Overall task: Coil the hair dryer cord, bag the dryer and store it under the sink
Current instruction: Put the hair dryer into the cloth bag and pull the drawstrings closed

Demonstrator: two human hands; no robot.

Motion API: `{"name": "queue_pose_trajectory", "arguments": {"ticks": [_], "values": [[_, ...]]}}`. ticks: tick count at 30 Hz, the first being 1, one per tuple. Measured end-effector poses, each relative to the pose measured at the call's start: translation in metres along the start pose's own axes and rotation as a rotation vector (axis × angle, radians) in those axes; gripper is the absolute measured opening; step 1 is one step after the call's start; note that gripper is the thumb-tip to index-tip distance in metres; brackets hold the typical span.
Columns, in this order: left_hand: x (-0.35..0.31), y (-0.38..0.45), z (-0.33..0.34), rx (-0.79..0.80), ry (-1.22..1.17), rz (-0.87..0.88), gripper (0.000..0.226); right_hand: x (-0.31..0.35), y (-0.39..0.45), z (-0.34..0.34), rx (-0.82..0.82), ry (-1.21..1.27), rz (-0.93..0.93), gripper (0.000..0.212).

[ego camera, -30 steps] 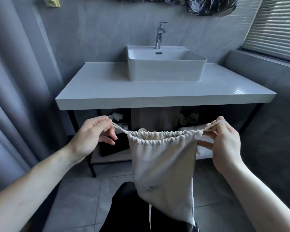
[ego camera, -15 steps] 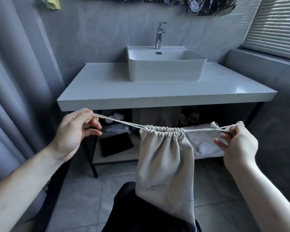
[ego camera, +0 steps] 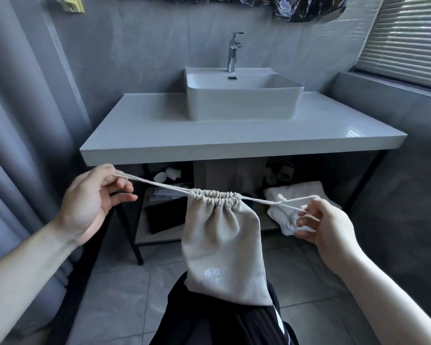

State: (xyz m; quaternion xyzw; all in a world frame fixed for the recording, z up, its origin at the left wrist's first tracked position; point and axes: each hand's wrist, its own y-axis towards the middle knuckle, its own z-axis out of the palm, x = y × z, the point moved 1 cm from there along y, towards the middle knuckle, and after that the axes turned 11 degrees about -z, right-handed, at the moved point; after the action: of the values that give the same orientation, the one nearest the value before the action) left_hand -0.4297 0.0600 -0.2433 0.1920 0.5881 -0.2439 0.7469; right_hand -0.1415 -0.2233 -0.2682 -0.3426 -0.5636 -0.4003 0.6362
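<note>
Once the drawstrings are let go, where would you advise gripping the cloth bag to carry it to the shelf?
Probably the gathered neck, taken from above: it is cinched into a narrow bunch one hand could circle, and the cloth bag hangs straight below it. The left hand and right hand hold only cords.

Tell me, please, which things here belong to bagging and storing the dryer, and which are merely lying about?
Part of the job:
- drawstring bag, mouth cinched shut
- drawstrings, pulled by left hand and right hand
- shelf under the sink, the storage spot

Lying about:
- white towel
- black flat item
- slippers
- faucet
</note>
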Motion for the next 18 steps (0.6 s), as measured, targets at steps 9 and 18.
{"name": "queue_pose_trajectory", "arguments": {"ticks": [9,18], "values": [[0.003,0.015,0.038,0.03,0.028,-0.123,0.049,0.038,-0.008,0.033,0.134,0.411,-0.102,0.043],[0.006,0.016,0.058,0.507,1.214,-0.074,0.049,0.036,0.006,0.034,-0.022,0.546,0.007,0.045]]}}
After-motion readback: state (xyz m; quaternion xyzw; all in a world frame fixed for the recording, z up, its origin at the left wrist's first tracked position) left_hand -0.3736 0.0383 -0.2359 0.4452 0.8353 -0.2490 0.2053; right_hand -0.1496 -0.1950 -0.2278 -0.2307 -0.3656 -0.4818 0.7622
